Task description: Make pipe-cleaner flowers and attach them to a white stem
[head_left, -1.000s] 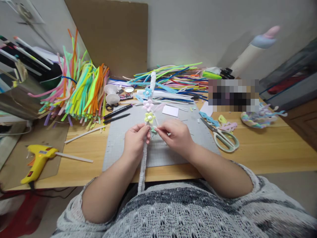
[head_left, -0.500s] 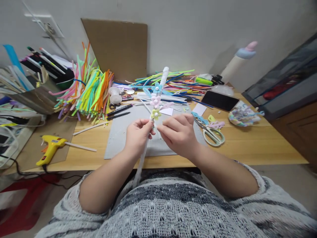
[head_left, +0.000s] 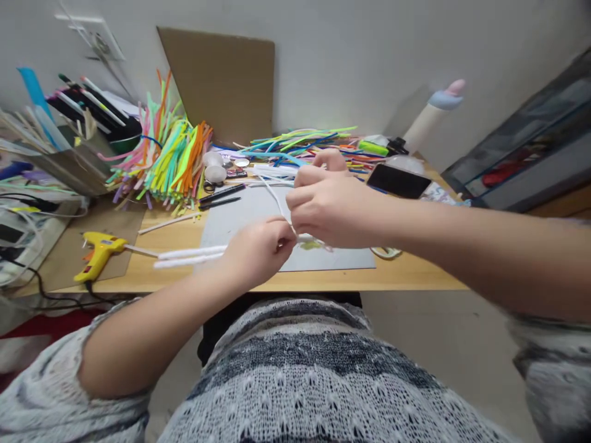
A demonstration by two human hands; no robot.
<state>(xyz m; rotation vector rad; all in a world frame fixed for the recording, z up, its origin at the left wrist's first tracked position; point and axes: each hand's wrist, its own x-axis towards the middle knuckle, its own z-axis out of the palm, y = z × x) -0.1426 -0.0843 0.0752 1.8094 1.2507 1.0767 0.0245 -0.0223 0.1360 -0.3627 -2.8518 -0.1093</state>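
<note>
My left hand (head_left: 261, 249) is closed round a stem of white pipe cleaners (head_left: 189, 253), whose two loose ends stick out to the left over the table edge. The stem now lies sideways. Past my fingers, part of a yellow-green flower (head_left: 309, 245) shows beneath my right hand (head_left: 330, 200); the other flowers on the stem are mostly hidden. My right hand is closed and bent over the stem, its fingertips close to my left thumb. A thin white strand (head_left: 272, 192) slants down to where the hands meet. What the right fingers grip is hidden.
A grey cutting mat (head_left: 231, 224) lies under the hands. To the left are a yellow glue gun (head_left: 99, 252), black pens (head_left: 221, 200) and a bundle of colourful pipe cleaners (head_left: 170, 166). A phone (head_left: 399, 183) lies at right; scissors (head_left: 386, 253) are partly covered by my right arm.
The flowered stem has turned from upright to sideways, its flowers now to the right. My right hand has moved up and over it, and the right forearm has swung out to the right.
</note>
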